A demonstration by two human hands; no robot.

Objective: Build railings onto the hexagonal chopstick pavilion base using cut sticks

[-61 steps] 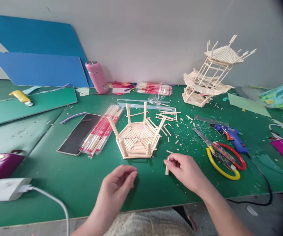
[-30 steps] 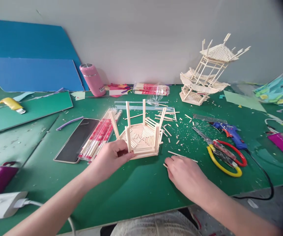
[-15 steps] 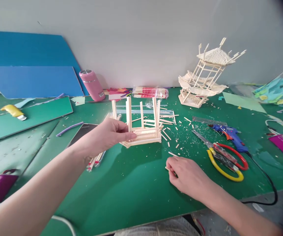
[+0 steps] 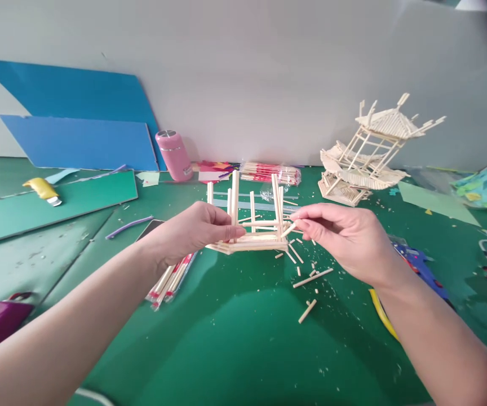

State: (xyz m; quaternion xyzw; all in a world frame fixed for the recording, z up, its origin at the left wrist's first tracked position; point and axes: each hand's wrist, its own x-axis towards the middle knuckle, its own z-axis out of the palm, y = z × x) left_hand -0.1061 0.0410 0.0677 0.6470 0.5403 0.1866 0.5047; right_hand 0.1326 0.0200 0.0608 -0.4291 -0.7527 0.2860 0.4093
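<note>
My left hand pinches the left side of a small wooden stick frame, a flat base with several upright posts, held above the green table. Between the thumb and forefinger of my right hand is a short wooden stick, its lower end at the right side of the frame. Whether that end touches the frame I cannot tell. Loose cut sticks and small scraps lie below and to the right of the frame.
A pagoda-like stick model stands at the back right. My right forearm partly covers a blue glue gun and yellow-handled scissors. A pink bottle, bagged sticks and a yellow cutter are on the left.
My right hand has risen from the tabletop to the frame's right side with a short stick. My left hand keeps its hold on the frame. The view has shifted slightly.
</note>
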